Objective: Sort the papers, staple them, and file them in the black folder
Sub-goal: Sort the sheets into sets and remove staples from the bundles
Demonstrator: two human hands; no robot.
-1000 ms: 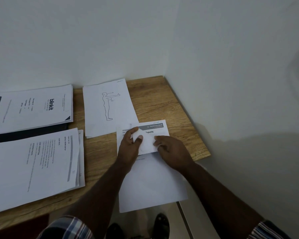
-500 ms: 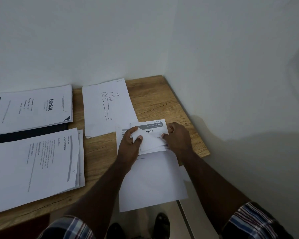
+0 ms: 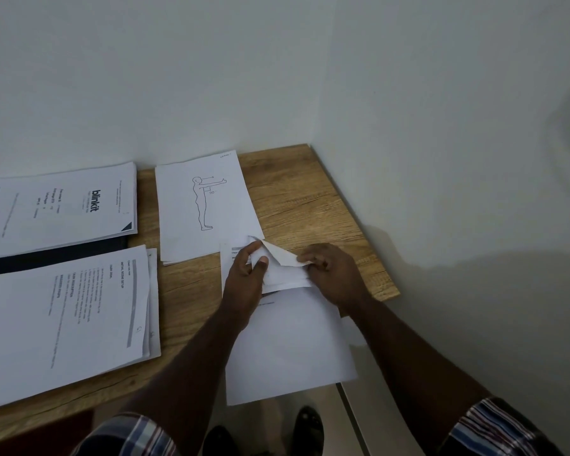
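Observation:
A small stack of white sheets [image 3: 290, 350] lies at the desk's right front and hangs over the near edge. Its top sheet is folded over at the far end into a raised flap [image 3: 285, 258]. My left hand [image 3: 246, 281] pinches that flap's left side between thumb and fingers. My right hand [image 3: 334, 274] grips the flap's right tip. A black folder [image 3: 79, 250] lies at the left, mostly hidden under a stack of sheets printed "blinkit" [image 3: 60, 209]. No stapler is in view.
A sheet with a standing figure drawing [image 3: 204, 205] lies just beyond my hands. A thick text stack [image 3: 63, 317] fills the near left. The wooden desk [image 3: 303, 205] ends at the right wall and a white back wall. My shoes show below the edge.
The folded top sheet's printed face has turned under; its far end now stands up as a peaked flap. My right hand slid from the sheet's right edge to the flap's tip.

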